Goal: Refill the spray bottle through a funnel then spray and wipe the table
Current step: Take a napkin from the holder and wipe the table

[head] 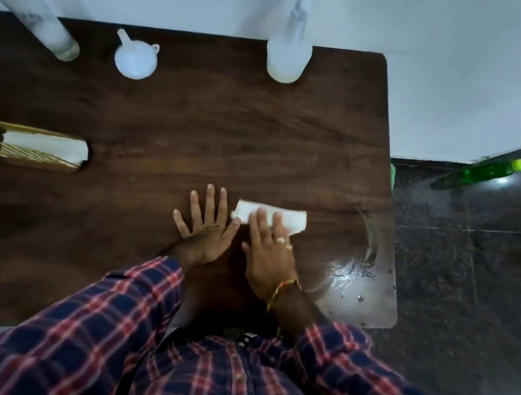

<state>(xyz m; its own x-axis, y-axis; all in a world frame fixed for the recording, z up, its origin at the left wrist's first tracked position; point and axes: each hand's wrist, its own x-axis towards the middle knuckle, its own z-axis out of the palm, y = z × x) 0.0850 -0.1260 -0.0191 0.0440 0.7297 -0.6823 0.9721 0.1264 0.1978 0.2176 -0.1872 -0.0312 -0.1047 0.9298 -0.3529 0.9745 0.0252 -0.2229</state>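
My right hand (pixel 268 251) presses flat on a folded white tissue (pixel 293 219) lying on the dark wooden table (pixel 195 123), near the front right. My left hand (pixel 204 222) rests flat beside it, fingers spread, holding nothing. A wet sheen with droplets (pixel 353 276) covers the table's right front corner. The translucent spray bottle (pixel 288 52) stands upright at the back edge. A white funnel (pixel 135 58) sits mouth down at the back left. A tall white refill bottle with a purple cap (pixel 31 7) stands at the far back left.
A tissue holder with white tissues (pixel 41 146) lies at the left. A green bottle (pixel 479 173) stands on the dark tiled floor to the right of the table. A white wall runs behind the table.
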